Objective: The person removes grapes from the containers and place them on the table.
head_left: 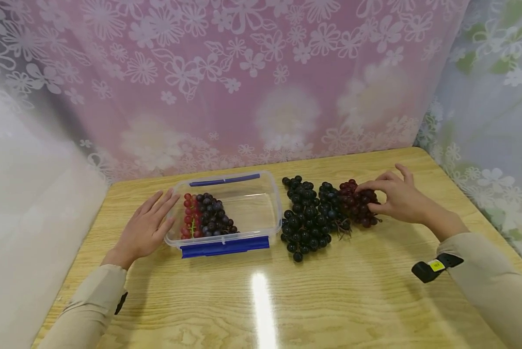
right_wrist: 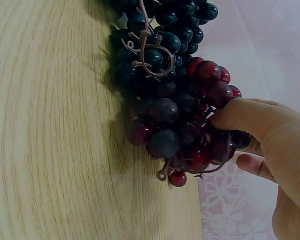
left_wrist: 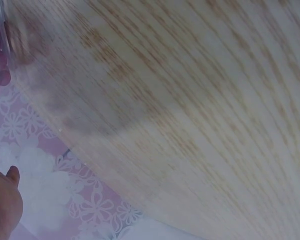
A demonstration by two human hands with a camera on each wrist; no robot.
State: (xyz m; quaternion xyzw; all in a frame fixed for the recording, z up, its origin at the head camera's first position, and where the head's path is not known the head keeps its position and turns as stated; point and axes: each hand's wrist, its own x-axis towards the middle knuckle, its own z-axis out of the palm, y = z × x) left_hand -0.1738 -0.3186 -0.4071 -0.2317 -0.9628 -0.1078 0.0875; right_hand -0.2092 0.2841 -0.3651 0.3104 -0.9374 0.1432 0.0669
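My right hand (head_left: 400, 196) pinches the top of a dark red grape bunch (head_left: 358, 203) at the right end of a row of bunches. In the right wrist view its thumb and fingers dig in among the grapes (right_wrist: 164, 143), and a curled stem shows below them. With fingers straight, my left hand (head_left: 144, 231) lies against the left rim of a clear plastic container (head_left: 225, 246) with blue latches. Inside, a bright red bunch (head_left: 188, 218) sits at the left wall, beside a dark purple bunch (head_left: 214, 215).
A large black grape bunch (head_left: 302, 220) lies just right of the container, and a smaller blue-black bunch (head_left: 328, 206) sits between it and the dark red one. The wooden table (head_left: 330, 300) meets a pink flowered curtain (head_left: 226, 97) at the back.
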